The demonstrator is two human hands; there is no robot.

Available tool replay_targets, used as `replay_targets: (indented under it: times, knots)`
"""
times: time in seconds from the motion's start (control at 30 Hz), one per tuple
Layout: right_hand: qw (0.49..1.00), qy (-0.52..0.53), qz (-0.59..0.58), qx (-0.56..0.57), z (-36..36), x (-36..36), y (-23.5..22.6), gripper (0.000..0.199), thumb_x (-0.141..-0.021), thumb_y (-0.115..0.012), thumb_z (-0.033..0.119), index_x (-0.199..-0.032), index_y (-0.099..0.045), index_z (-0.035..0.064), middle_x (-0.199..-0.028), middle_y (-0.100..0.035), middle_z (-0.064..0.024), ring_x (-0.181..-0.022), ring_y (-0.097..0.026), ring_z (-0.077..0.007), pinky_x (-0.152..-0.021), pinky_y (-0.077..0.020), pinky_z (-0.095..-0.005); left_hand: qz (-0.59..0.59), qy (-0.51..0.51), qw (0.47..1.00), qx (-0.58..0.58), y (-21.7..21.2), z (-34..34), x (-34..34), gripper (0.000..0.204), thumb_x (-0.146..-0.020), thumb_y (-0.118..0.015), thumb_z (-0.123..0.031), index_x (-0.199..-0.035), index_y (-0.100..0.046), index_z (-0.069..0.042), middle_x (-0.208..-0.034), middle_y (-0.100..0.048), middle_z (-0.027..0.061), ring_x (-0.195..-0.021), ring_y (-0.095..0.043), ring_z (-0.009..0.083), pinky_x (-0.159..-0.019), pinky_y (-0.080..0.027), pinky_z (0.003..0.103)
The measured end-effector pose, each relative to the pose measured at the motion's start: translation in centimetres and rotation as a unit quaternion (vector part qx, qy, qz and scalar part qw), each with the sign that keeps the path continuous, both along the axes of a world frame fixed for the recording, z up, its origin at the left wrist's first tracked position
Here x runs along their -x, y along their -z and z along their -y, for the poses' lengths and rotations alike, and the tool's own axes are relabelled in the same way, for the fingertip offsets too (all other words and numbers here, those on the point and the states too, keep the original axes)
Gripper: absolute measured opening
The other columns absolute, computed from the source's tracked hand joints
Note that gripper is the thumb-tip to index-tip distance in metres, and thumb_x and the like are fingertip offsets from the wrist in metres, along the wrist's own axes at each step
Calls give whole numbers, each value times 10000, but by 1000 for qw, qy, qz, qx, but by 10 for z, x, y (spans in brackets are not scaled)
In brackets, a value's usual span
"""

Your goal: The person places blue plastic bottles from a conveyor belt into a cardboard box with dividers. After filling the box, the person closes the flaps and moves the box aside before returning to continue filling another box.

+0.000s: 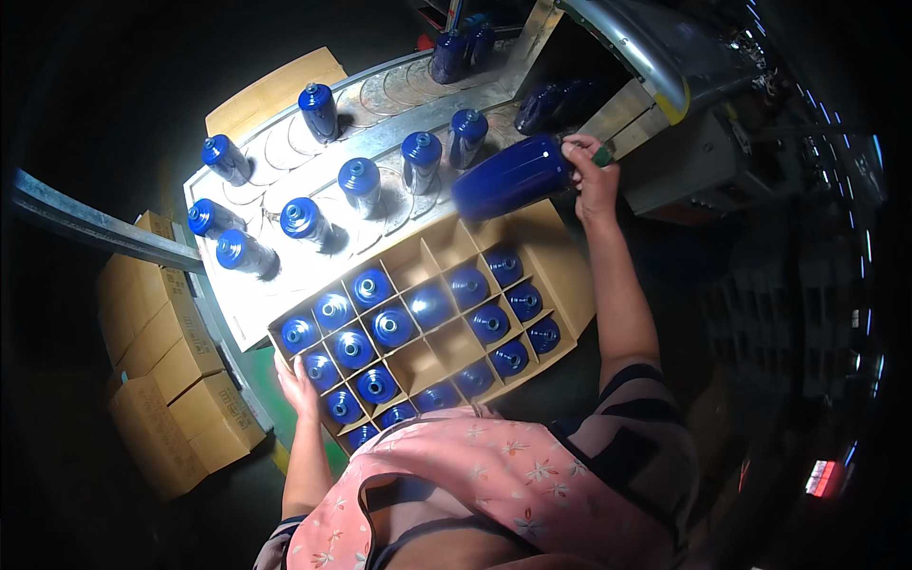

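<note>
My right hand grips a dark blue bottle by its neck end. The bottle lies tilted almost sideways in the air, over the far edge of an open cardboard box. A small green thing shows at my right fingers; I cannot make out what it is. My left hand holds the near left edge of the box, its fingers partly hidden. Card dividers split the box into cells. Many cells hold upright blue bottles. A few cells show no bottle, in the far row and near the middle.
Beyond the box, several blue bottles stand on a bright conveyor table. A metal machine housing with a dark opening rises at the far right. Stacked cartons stand at left below a metal rail.
</note>
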State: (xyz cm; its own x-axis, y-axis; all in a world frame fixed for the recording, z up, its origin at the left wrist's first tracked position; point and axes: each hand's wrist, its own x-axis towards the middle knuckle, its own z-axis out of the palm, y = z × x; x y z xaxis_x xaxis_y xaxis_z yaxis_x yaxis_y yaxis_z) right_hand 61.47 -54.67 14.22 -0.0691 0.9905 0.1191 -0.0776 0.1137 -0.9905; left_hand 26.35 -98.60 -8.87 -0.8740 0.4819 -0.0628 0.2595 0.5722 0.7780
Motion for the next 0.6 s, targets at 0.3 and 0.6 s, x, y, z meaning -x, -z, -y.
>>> replay_targets:
  times: [0.3, 0.6]
  knots:
    - [936, 123, 318, -84, -152, 4, 46, 231, -726, -776, 271, -890, -736, 112, -697, -645, -48, -619, -587, -145, -580, -458, -300, 58, 4, 998, -11, -26, 51, 4, 486, -980, -533, -119, -1435, -380, -43, -1314, -545, 164, -1136, -549, 252, -997, -413, 353]
    - [947, 145, 274, 85, -205, -5, 155, 272, -741, -789, 251, -949, -725, 87, -756, -708, -89, -642, -694, -188, -620, -531, -323, 81, -13, 997, 4, -75, 96, -30, 487, -988, -499, -95, -1449, -358, -30, -1310, -557, 143, -1155, -536, 215, -1007, -411, 327]
